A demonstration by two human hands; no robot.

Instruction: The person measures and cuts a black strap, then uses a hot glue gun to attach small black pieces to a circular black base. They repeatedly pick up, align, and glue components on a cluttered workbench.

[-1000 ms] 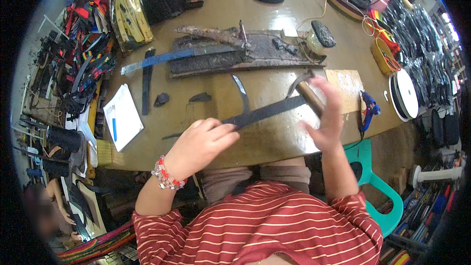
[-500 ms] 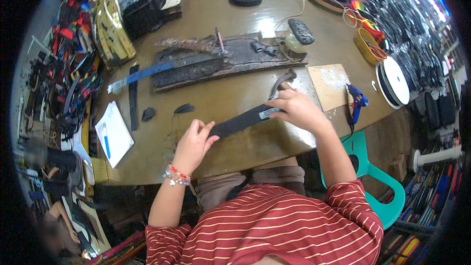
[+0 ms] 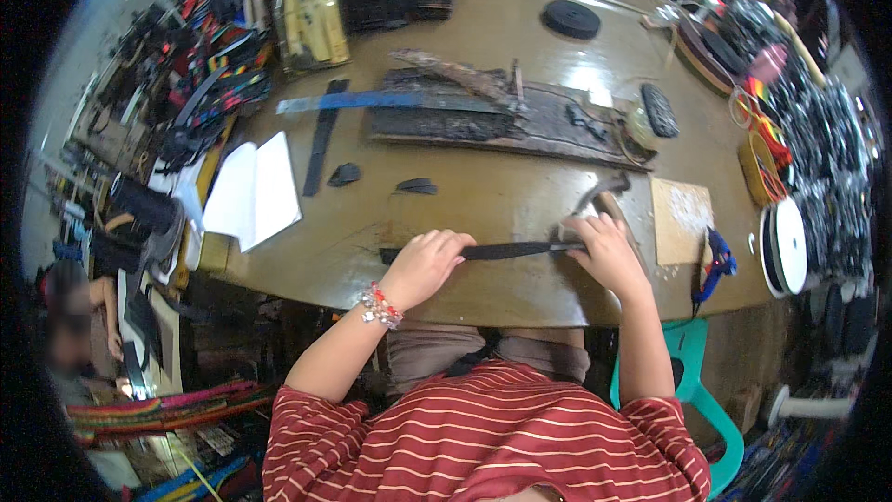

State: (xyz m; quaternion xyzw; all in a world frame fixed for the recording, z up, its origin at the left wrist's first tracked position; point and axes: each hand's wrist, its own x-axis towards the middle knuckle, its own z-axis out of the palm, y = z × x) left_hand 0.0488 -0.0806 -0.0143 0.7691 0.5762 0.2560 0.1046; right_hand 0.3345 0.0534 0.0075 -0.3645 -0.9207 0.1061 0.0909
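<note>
A black webbing strap (image 3: 511,251) stretches between my two hands just above the table's near edge. My left hand (image 3: 426,265), with a beaded bracelet at the wrist, is closed over it, and a short end sticks out past the hand. At the other end my right hand (image 3: 609,251) pinches the strap, where a small grey piece shows by the fingertips. Just beyond the right hand lies what looks like a hammer (image 3: 606,188) with a curved dark head. Two small black scraps (image 3: 344,174) and a longer black strip (image 3: 325,137) lie farther left.
Behind the strap is a dark worn board (image 3: 567,135) with a blue ruler (image 3: 358,101) across it. Rightward are a flaked tan sheet (image 3: 681,214), a blue glue gun (image 3: 715,265) and a white spool (image 3: 790,246). An open notebook (image 3: 255,195) lies left; a green chair (image 3: 692,363) stands below.
The strap has turned from slanting to nearly level and now shows its narrow side. My left hand has closed farther over it. The whole view has shifted.
</note>
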